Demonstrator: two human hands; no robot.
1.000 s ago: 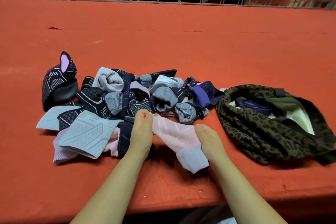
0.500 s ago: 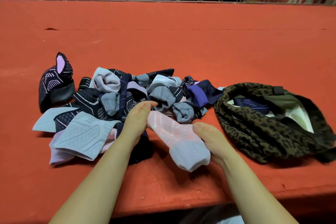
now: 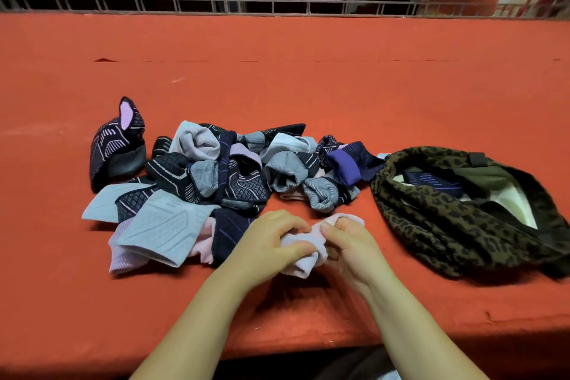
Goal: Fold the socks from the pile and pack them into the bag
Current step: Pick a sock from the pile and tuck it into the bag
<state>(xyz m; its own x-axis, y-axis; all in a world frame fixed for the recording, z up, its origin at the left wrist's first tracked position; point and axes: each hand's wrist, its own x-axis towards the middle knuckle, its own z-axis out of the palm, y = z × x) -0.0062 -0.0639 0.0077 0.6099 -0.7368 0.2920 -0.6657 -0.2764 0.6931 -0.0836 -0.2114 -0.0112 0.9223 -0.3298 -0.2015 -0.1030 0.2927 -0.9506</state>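
A pink and pale lilac sock (image 3: 303, 251) is bunched up between both hands near the table's front edge. My left hand (image 3: 268, 244) grips its left side with curled fingers. My right hand (image 3: 348, 241) pinches its right side, thumb on top. Behind them lies the pile of socks (image 3: 216, 182), dark navy patterned, grey and light blue ones tangled together. To the right the leopard-print bag (image 3: 438, 219) lies open, with a dark blue sock (image 3: 431, 183) visible inside.
A rolled dark patterned sock (image 3: 118, 145) stands apart at the pile's left. Everything rests on a red felt-covered table (image 3: 308, 86). A metal railing (image 3: 277, 4) runs along its far edge, and the front edge is close under my forearms.
The pink sock was stretched out between my hands; now it is bunched into a compact bundle and my hands have come together around it, nearer the front edge.
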